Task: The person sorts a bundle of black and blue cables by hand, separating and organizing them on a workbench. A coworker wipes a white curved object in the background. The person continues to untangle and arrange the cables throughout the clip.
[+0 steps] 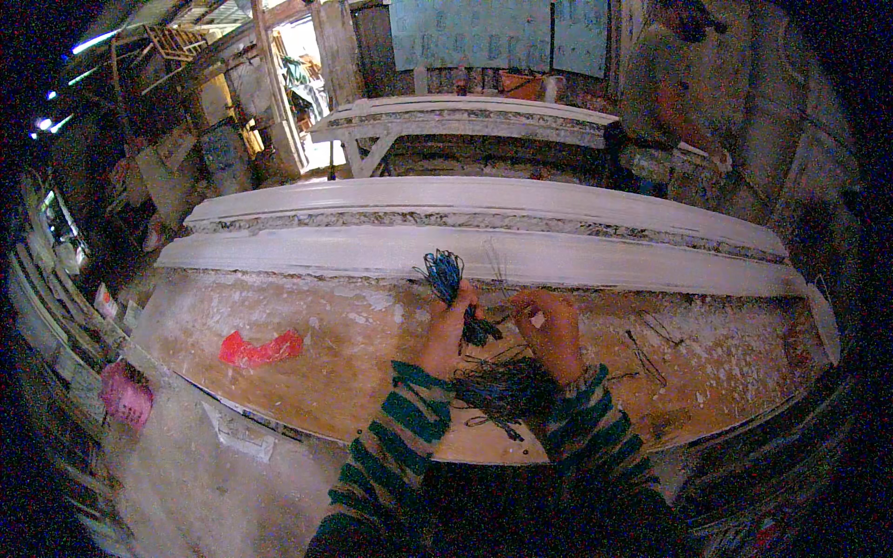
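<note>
Wiry dark strands (507, 386) lie tangled near the near edge of the pale-flecked wooden table (326, 391). Above it, the left hand (453, 316) curls snugly around a looped, blue-black bundle (445, 272); the right hand (555, 327) nearly closes its fingertips beside a thin, bent strand (496, 262), grip unclear.

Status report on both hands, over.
Left hand gripping blue-black looped strand bundle. Right hand pinching thin dark strand. Tangled dark strand pile close below, on brown board.

Splotchy wooden table (339, 367) in front of me: red scrap (262, 351), dark pile (502, 389) (wire, maybe?), long white mouldings (363, 251).
</note>
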A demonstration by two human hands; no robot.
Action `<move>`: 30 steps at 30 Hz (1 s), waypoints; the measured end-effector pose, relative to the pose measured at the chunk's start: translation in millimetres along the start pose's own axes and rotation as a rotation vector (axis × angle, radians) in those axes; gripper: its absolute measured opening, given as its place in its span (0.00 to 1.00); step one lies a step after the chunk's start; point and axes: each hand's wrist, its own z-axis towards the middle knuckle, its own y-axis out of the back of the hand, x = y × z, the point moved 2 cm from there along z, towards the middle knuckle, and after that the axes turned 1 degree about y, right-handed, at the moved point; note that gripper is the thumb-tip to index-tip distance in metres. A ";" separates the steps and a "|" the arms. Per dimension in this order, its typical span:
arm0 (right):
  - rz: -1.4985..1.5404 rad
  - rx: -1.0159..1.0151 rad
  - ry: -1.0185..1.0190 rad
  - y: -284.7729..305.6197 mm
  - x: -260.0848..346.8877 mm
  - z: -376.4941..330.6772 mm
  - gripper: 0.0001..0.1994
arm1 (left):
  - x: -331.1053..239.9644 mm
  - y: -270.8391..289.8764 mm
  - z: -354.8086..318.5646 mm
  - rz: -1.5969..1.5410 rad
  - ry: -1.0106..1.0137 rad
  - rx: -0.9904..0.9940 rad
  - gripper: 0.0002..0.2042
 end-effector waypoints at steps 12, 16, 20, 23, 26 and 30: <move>0.033 0.118 0.207 -2.7 21.2 -0.2 0.10 | 0.0 -4.0 -7.7 0.005 0.211 -0.027 0.13; 0.043 0.093 0.149 -9.9 8.3 -4.1 0.11 | -4.5 0.8 -3.0 -0.064 0.206 -0.144 0.11; 0.058 0.238 0.018 -24.2 -14.2 -7.5 0.15 | -12.7 5.9 -1.2 -0.206 0.123 -0.191 0.10; -0.378 0.424 0.053 -34.7 -21.1 -17.6 0.20 | -14.9 12.0 5.3 -0.336 0.102 -0.191 0.11; -0.388 0.593 0.069 -39.1 -24.3 -22.7 0.23 | -13.5 18.3 13.2 -0.331 0.085 -0.183 0.10; -0.220 0.638 -0.070 -41.3 -27.9 -23.7 0.22 | -14.9 17.9 13.6 -0.338 0.088 -0.160 0.09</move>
